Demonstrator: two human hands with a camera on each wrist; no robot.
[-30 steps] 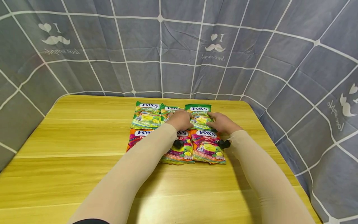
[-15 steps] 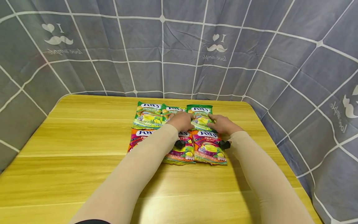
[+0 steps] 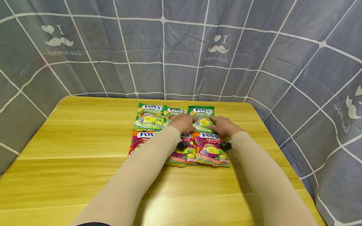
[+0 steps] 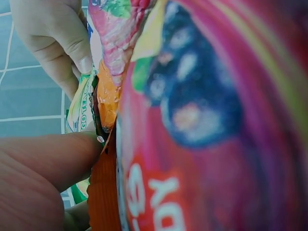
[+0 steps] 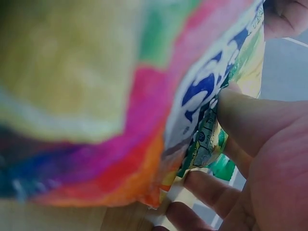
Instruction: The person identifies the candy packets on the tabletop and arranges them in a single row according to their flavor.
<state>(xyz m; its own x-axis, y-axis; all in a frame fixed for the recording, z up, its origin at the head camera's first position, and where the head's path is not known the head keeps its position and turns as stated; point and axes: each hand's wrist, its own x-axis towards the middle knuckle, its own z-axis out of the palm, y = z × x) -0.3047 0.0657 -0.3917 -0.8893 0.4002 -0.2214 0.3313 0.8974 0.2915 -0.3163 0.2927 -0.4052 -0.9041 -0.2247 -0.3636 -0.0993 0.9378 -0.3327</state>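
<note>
Two rows of Fox's candy bags lie on the table, green above purple-and-orange. At the right end of the green row, a green candy bag (image 3: 201, 118) sits between both hands. My left hand (image 3: 183, 123) reaches across the middle green bag (image 3: 172, 113) and holds the left edge of the right-hand one. On the opposite edge, my right hand (image 3: 225, 126) grips it with thumb (image 5: 240, 110) and fingers. In the left wrist view, the left thumb (image 4: 53, 154) lies close to a purple fruit candy bag (image 4: 192, 144) filling the foreground.
Another green bag (image 3: 149, 117) lies at the left of the row. Below are purple bags, the right one (image 3: 210, 149) near my right wrist; my left sleeve (image 3: 150, 163) covers part of the others. A grey checked curtain (image 3: 181, 56) surrounds the wooden table (image 3: 70, 141) behind and beside.
Both hands stay at the right green bag, and the bags keep their places. The head view has shifted only slightly.
</note>
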